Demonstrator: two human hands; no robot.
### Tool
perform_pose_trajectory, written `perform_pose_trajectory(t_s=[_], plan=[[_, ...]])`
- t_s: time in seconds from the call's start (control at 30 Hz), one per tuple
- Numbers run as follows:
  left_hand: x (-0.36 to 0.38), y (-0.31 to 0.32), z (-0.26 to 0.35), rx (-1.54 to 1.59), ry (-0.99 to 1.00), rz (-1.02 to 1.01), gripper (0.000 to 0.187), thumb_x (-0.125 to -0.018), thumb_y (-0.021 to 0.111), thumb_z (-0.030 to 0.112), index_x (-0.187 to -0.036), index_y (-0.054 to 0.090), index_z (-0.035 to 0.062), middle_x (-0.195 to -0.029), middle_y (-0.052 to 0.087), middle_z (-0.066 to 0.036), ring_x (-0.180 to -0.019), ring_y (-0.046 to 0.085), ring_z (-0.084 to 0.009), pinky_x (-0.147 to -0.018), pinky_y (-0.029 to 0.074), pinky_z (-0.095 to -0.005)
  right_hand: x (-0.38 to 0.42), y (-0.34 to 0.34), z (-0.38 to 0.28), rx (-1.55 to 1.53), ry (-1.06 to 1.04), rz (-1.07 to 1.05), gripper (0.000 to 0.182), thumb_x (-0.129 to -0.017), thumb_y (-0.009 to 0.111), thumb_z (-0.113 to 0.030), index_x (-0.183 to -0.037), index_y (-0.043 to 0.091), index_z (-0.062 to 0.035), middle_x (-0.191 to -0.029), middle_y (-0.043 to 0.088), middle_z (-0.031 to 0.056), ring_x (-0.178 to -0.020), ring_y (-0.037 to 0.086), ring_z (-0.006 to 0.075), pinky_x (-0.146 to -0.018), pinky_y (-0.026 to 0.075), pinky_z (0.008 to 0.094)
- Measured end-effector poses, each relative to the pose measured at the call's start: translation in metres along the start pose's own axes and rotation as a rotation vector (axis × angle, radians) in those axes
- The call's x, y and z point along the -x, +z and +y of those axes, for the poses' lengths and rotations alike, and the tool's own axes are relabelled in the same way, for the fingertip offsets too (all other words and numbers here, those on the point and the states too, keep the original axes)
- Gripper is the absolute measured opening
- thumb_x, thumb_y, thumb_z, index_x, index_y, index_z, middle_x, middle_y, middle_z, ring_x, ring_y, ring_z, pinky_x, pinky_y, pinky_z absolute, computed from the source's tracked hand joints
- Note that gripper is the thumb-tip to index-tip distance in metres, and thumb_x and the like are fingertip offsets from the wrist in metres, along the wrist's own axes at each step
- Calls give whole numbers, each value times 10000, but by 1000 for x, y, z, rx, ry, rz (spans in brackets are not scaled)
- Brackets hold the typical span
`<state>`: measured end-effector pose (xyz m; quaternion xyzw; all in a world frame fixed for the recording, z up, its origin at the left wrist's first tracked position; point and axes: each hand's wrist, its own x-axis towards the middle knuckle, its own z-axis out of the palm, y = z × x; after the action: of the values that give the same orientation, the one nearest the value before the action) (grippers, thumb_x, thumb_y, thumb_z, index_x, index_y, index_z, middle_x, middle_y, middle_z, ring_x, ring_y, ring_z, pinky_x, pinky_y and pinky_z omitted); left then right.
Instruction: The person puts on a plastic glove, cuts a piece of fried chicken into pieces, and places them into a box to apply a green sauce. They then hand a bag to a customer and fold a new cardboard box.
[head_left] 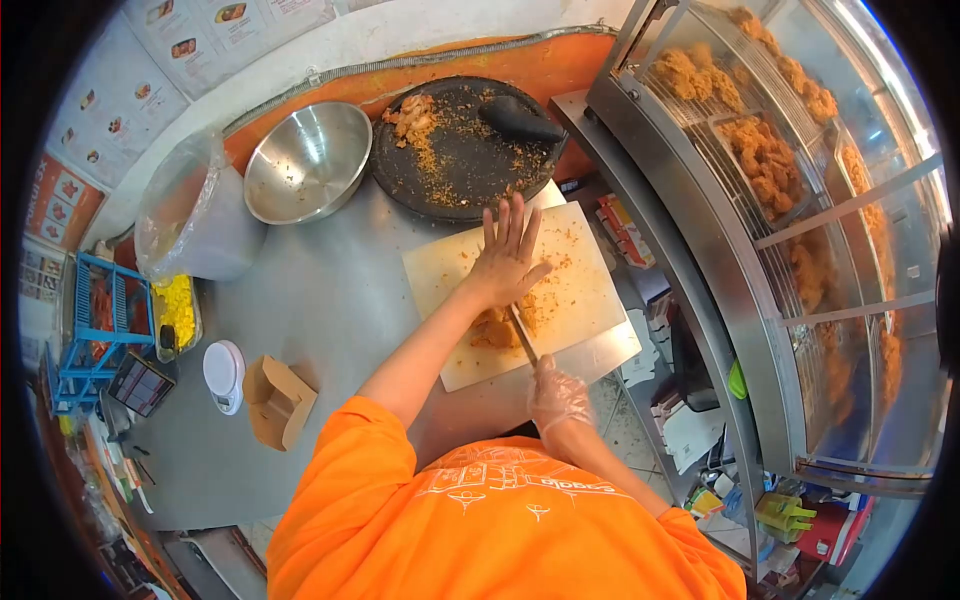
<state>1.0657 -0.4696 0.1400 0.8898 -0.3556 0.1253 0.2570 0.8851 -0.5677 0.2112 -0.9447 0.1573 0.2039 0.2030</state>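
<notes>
My right hand (560, 398), in a clear plastic glove, is wrapped round the handle of a knife (522, 335). The blade points away from me, over the white cutting board (585, 245), beside a piece of fried breaded food (493, 333). Bare and with fingers stretched out, my left hand (505, 258) is over the front end of the blade. Whether its palm touches the blade cannot be seen. Brown crumbs are scattered across the board.
Behind the board sits a round black stone mortar (440, 195) with a pestle (520, 120). A steel bowl (308, 165), a bag-lined bucket (205, 225), a white scale (223, 375) and an open cardboard box (277, 400) stand leftward. A glass cabinet (780, 230) of fried chicken flanks the right.
</notes>
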Motion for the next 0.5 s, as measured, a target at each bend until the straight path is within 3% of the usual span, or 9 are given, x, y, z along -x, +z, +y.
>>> perform_pose_trajectory(t_s=[0.07,0.2,0.33,0.4,0.5], plan=[[1,11,-8,19,-21,-97,880,-867,472,419,-1397,-95,5,-1425,-164,-285,-1316,-171,-439,-1028,-116,-567,-15,28,7,-20,31,-77,164,-836,455,-169,-940,446,-42,-804,621,218,-799,595,413,-691,465,475],[-14,18,-15,-44,-6,-186,871,-867,453,437,-1401,-94,18,-1441,-172,-242,-1339,-156,-383,-1049,-116,-532,-43,71,25,-32,151,-18,192,-848,437,-201,-974,468,-60,-857,620,220,-838,594,406,-701,466,481],[-21,8,-37,-51,-1,-85,858,-881,431,442,-1398,-109,20,-1441,-166,-246,-1331,-184,-387,-1040,-109,-554,-31,10,-16,-9,29,42,183,-859,415,-199,-965,476,-64,-866,618,225,-847,592,408,-707,470,485],[-27,-11,-29,5,10,84,864,-882,448,420,-1394,-118,17,-1433,-159,-269,-1322,-187,-412,-1032,-111,-564,-22,-7,-14,-34,-37,37,171,-866,407,-187,-959,482,-64,-869,615,229,-855,591,407,-719,477,480],[-25,-27,-17,5,37,86,871,-881,459,411,-1392,-130,21,-1426,-160,-284,-1318,-175,-432,-1028,-105,-576,-2,-24,-24,-31,0,-24,177,-860,421,-194,-968,482,-67,-865,613,233,-851,593,410,-722,480,474]])
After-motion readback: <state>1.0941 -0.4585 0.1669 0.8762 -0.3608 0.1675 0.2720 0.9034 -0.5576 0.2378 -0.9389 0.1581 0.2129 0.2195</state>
